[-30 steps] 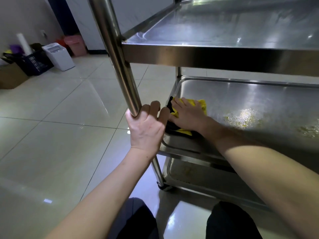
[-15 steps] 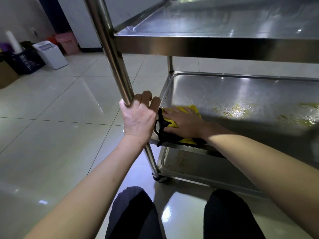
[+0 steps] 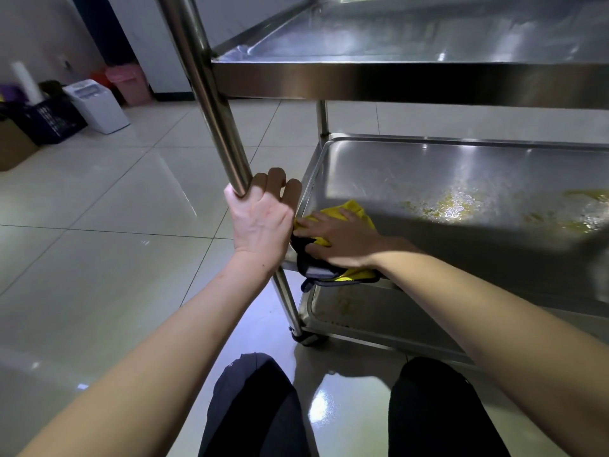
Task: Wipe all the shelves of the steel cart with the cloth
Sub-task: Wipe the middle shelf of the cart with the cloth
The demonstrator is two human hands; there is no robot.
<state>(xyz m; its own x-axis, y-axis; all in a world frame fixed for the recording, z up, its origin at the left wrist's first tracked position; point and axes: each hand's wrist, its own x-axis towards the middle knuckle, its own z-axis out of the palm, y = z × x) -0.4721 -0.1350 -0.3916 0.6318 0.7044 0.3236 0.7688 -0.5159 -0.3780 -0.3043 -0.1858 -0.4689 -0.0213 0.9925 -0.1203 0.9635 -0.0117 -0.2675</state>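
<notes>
The steel cart has a top shelf (image 3: pixel 395 80), a middle shelf (image 3: pixel 461 173) and a bottom shelf (image 3: pixel 356 311). My left hand (image 3: pixel 260 222) grips the cart's front-left upright post (image 3: pixel 211 100). With flat fingers, my right hand (image 3: pixel 339 237) presses a yellow and dark cloth (image 3: pixel 333 272) onto the front-left corner of the middle shelf. The cloth's dark edge hangs over the shelf rim. Yellowish wet smears (image 3: pixel 454 207) lie on the middle shelf to the right of the cloth. Grime shows on the bottom shelf.
A cart wheel (image 3: pixel 308 338) stands on the glossy tiled floor (image 3: pixel 99 258). My knees (image 3: pixel 257 390) are low in front of the cart. At the far left by the wall stand a white box (image 3: pixel 99 107), a pink bin (image 3: pixel 130 82) and a dark crate (image 3: pixel 49 122).
My right hand has drawn the cloth toward the front-left corner of the middle shelf, and its dark edge now hangs over the rim. My left hand keeps its hold on the post.
</notes>
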